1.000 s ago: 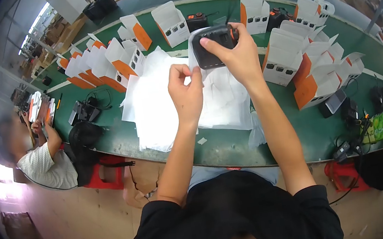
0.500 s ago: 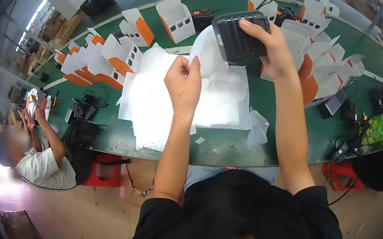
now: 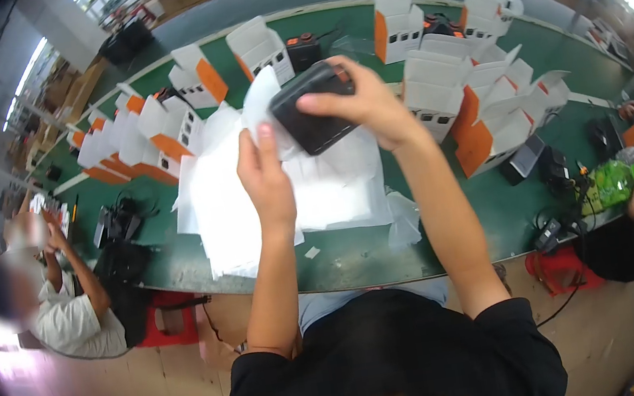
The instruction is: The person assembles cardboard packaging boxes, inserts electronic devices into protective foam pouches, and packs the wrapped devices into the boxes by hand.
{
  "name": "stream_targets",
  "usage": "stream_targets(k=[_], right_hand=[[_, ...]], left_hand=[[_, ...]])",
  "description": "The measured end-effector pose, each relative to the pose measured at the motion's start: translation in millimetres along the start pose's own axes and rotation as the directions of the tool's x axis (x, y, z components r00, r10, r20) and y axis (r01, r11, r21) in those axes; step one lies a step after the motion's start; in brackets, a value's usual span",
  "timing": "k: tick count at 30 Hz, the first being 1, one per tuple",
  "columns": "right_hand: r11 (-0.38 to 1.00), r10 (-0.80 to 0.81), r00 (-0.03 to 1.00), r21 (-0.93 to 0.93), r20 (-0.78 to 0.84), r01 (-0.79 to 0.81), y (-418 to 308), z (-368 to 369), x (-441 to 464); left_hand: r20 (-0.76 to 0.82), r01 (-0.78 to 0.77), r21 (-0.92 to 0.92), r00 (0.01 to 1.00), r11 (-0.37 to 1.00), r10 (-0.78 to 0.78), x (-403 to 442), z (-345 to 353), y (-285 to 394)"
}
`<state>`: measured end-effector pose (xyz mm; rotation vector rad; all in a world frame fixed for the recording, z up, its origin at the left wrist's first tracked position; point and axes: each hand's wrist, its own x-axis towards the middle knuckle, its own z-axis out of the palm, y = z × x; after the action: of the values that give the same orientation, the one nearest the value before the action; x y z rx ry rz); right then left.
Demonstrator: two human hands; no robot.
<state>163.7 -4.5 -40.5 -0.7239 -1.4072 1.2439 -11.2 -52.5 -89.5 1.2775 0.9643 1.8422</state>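
Note:
In my right hand [image 3: 373,105] is a black boxy device [image 3: 315,129] with ribbed sides and a bit of orange at its top corner. My thumb lies across its near face. My left hand [image 3: 265,177] pinches a thin white sleeve [image 3: 261,96] that stands up just left of the device. The device's left edge meets or overlaps the sleeve; I cannot tell whether any of it is inside. Below both hands a pile of white sleeves [image 3: 236,225] is spread on the green table [image 3: 366,260].
Open white-and-orange boxes stand left [image 3: 154,136] and right [image 3: 494,128]. Another black device [image 3: 304,52] sits behind. A clear plastic bag [image 3: 403,218] lies near the front edge. Cables and adapters [image 3: 560,228] lie right, beside a green package [image 3: 615,182]. People sit at both sides.
My right hand has brought the device left and down to the white sleeve, tilting it. My left hand has turned more upright, still at the sleeve. The whole view has shifted slightly.

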Motion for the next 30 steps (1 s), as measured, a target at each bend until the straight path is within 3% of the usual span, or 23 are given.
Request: stream_targets(k=[2, 3, 4, 5, 6, 8, 10, 11, 12, 13, 14, 16, 17, 20, 22, 24, 26, 27, 28, 29, 30], right_hand=[[0.925, -0.109, 0.992, -0.373, -0.061, 0.079, 16, 17, -1], [0.922, -0.168, 0.984, -0.363, -0.057, 0.136, 18, 34, -6], [0.915, -0.223, 0.973, -0.355, -0.051, 0.191, 19, 45, -13], [0.885, -0.180, 0.979, -0.418, 0.098, 0.205, 4, 46, -17], [0.733, -0.213, 0.959, -0.618, 0.188, 0.284, -11, 44, -22], [0.535, -0.158, 0.915, -0.747, 0.370, 0.395, -52, 18, -10], [0.494, -0.026, 0.963, -0.834, 0.270, 0.247, -122, -24, 33], [0.579, -0.058, 0.987, -0.801, 0.148, 0.154, -141, -61, 64], [0.566, -0.164, 0.986, -0.816, 0.025, 0.115, -150, -97, 95], [0.386, -0.260, 0.966, -0.915, 0.015, 0.118, -145, -165, 136], [0.188, -0.165, 0.986, -0.981, 0.010, 0.042, -144, -213, 159], [0.094, 0.165, 0.939, -0.943, -0.302, -0.320, -114, -279, 185], [0.051, 0.280, 0.855, -0.883, -0.435, -0.466, -89, -315, 197], [-0.090, 0.369, 0.747, -0.821, -0.553, -0.563, -21, -364, 214], [-0.131, 0.477, 0.625, -0.754, -0.617, -0.644, 17, -370, 204], [-0.154, 0.491, 0.555, -0.694, -0.672, -0.704, 10, -366, 225], [-0.115, 0.597, 0.474, -0.654, -0.647, -0.747, 38, -393, 233], [-0.150, 0.559, 0.469, -0.640, -0.684, -0.754, 51, -396, 236], [-0.173, 0.521, 0.463, -0.620, -0.717, -0.765, 64, -395, 238], [-0.237, 0.577, 0.361, -0.573, -0.733, -0.784, 77, -407, 240], [-0.270, 0.528, 0.329, -0.521, -0.783, -0.810, 68, -391, 239]], left_hand=[[0.005, 0.193, -0.439, 0.977, 0.877, -0.213, 11, 8, -4], [-0.060, 0.189, -0.403, 0.971, 0.895, -0.231, 16, 7, -16], [0.063, 0.258, -0.405, 0.965, 0.877, -0.255, 23, -5, -30], [0.116, 0.335, -0.524, 0.939, 0.783, -0.324, 27, -11, -30], [0.181, 0.408, -0.624, 0.905, 0.667, -0.384, 29, -12, -27], [0.336, 0.570, -0.656, 0.807, 0.494, -0.486, 25, -29, -31], [0.390, 0.602, -0.613, 0.794, 0.511, -0.468, 22, -41, -58], [0.318, 0.619, -0.589, 0.769, 0.520, -0.555, 18, -42, -67], [0.238, 0.639, -0.563, 0.733, 0.524, -0.637, 12, -45, -75], [0.259, 0.682, -0.595, 0.663, 0.425, -0.702, 11, -45, -72], [0.345, 0.695, -0.603, 0.669, 0.392, -0.658, 9, -49, -71], [0.269, 0.667, -0.666, 0.632, 0.333, -0.727, 3, -70, -98], [0.339, 0.656, -0.682, 0.676, 0.324, -0.654, -7, -88, -127], [0.511, 0.670, -0.706, 0.706, 0.230, -0.490, 12, -55, -84], [0.538, 0.666, -0.728, 0.703, 0.164, -0.466, 8, -54, -85], [0.579, 0.658, -0.739, 0.731, 0.146, -0.360, -1, -68, -120], [0.401, 0.690, -0.695, 0.605, 0.202, -0.688, 8, -49, -72], [0.286, 0.707, -0.677, 0.508, 0.203, -0.813, 7, -44, -57], [0.276, 0.758, -0.626, 0.437, 0.185, -0.856, 3, -59, -45], [0.264, 0.804, -0.574, 0.363, 0.157, -0.894, -1, -74, -32], [0.281, 0.796, -0.591, 0.351, 0.127, -0.893, 2, -73, -23]])
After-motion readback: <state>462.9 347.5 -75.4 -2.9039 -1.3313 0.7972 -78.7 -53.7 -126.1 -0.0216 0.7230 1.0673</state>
